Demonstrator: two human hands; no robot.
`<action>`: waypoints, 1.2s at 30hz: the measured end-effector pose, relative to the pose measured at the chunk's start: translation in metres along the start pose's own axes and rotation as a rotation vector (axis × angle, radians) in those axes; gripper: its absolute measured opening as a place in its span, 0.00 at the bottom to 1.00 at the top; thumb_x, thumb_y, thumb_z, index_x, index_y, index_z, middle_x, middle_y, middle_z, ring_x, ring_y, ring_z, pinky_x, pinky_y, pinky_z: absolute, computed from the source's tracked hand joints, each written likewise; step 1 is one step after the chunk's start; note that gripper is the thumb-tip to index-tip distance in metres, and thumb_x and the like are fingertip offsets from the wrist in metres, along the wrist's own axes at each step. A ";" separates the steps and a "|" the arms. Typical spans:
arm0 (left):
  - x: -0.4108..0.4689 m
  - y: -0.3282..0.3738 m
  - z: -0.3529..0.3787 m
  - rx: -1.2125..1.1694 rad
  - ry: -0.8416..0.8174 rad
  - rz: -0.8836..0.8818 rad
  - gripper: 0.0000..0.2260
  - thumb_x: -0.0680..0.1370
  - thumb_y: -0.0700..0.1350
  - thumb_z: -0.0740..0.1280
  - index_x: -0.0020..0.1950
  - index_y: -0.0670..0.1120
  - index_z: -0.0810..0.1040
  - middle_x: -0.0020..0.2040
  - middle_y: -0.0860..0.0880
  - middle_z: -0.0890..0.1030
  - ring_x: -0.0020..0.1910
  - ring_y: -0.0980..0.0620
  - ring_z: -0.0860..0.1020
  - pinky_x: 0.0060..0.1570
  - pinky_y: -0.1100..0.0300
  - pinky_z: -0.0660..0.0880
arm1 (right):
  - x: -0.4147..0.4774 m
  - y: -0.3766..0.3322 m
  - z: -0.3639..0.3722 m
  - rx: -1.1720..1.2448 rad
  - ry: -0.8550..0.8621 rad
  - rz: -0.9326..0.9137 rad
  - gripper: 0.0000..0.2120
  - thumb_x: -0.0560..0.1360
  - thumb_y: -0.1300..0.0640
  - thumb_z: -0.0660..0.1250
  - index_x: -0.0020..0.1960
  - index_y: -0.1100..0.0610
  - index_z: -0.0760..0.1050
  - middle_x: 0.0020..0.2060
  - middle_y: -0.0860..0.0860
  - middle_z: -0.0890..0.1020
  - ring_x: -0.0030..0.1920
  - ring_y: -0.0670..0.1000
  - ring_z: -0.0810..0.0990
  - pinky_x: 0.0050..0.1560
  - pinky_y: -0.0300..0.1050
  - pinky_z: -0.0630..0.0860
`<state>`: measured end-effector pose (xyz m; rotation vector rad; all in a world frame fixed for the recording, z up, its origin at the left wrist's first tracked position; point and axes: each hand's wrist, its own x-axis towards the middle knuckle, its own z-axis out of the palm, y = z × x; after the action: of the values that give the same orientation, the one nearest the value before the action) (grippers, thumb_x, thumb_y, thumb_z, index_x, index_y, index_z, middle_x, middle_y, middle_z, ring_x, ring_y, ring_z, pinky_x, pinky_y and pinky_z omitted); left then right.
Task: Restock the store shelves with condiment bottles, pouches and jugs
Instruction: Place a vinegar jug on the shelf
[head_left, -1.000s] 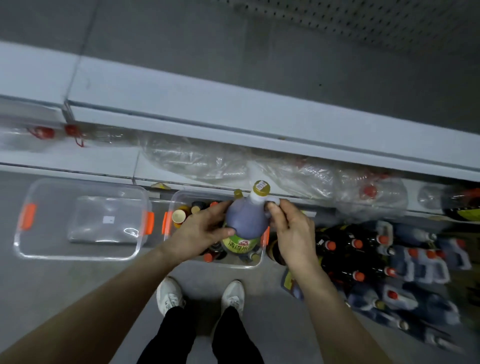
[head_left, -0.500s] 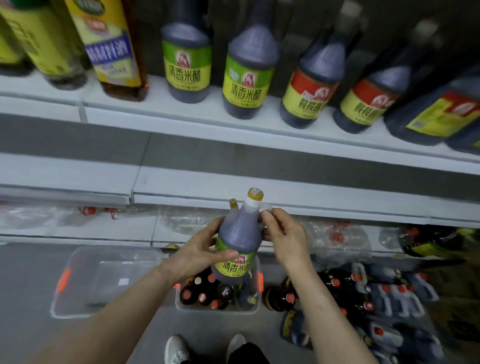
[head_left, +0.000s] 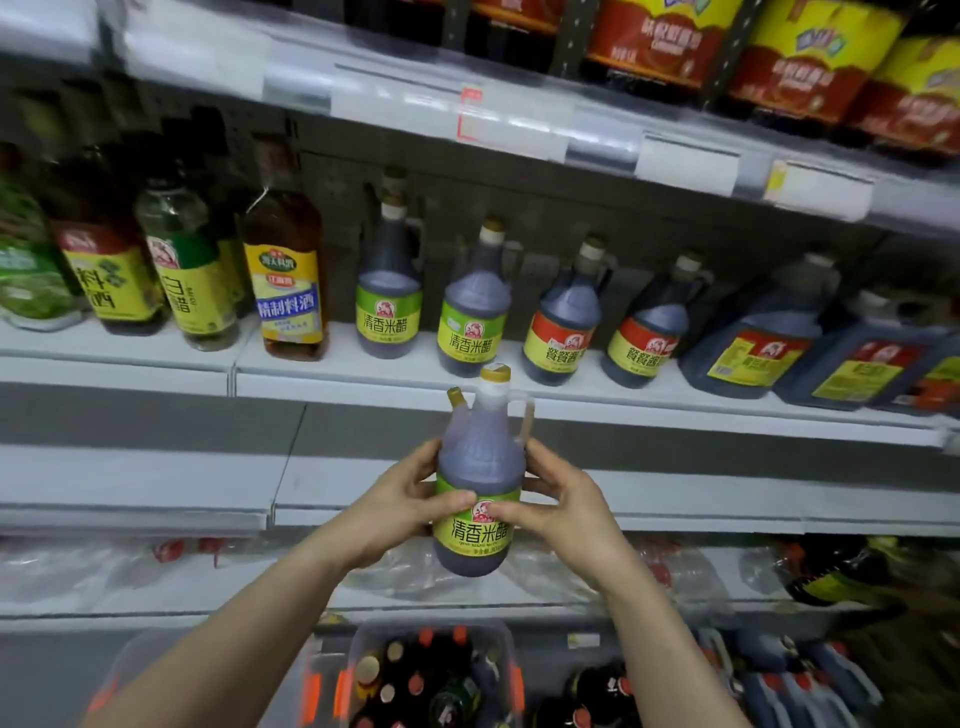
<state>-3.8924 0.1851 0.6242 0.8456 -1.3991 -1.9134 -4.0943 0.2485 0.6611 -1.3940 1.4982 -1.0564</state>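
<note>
Holds the vinegar bottle (head_left: 475, 467) upright in air, just before the shelf (head_left: 311, 370). Curls left hand (head_left: 397, 506) and right hand (head_left: 569, 501) around its body, with thumbs pressed on the label. Seems full, heavy, slippery; better to grip the wide body.

Bottle (head_left: 478, 483): dark liquid, green-yellow label, gold cap, small capped side spout on left, clear handle on right. Upright, label facing near, held mid-air between left hand (head_left: 400, 499) and right hand (head_left: 563, 501), thumbs on label. In front of shelf (head_left: 400, 375) edge, just below two matching bottles (head_left: 474, 317) standing upright on shelf; red-label bottles (head_left: 563, 327) to their right.
</note>
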 end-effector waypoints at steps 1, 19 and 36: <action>0.003 0.007 -0.002 0.009 0.005 0.019 0.30 0.69 0.44 0.78 0.68 0.55 0.72 0.65 0.54 0.80 0.61 0.51 0.81 0.48 0.58 0.80 | 0.003 -0.006 -0.001 0.003 0.007 -0.022 0.30 0.66 0.55 0.82 0.62 0.34 0.77 0.57 0.39 0.84 0.57 0.42 0.82 0.50 0.37 0.80; 0.066 0.098 -0.016 0.291 0.114 0.172 0.28 0.66 0.52 0.77 0.61 0.72 0.73 0.63 0.62 0.79 0.63 0.59 0.78 0.45 0.65 0.79 | 0.084 -0.057 -0.020 0.099 0.125 -0.233 0.36 0.68 0.64 0.80 0.56 0.26 0.72 0.55 0.32 0.81 0.60 0.37 0.79 0.54 0.41 0.81; 0.108 0.093 -0.040 0.296 0.229 0.147 0.35 0.73 0.40 0.75 0.76 0.54 0.64 0.72 0.54 0.73 0.71 0.49 0.72 0.63 0.48 0.77 | 0.134 -0.044 -0.016 0.046 0.103 -0.176 0.31 0.70 0.59 0.80 0.62 0.36 0.69 0.59 0.34 0.79 0.60 0.36 0.78 0.53 0.35 0.78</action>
<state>-3.9164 0.0547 0.6891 1.0331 -1.5750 -1.4702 -4.1029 0.1142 0.7054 -1.4792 1.4347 -1.2805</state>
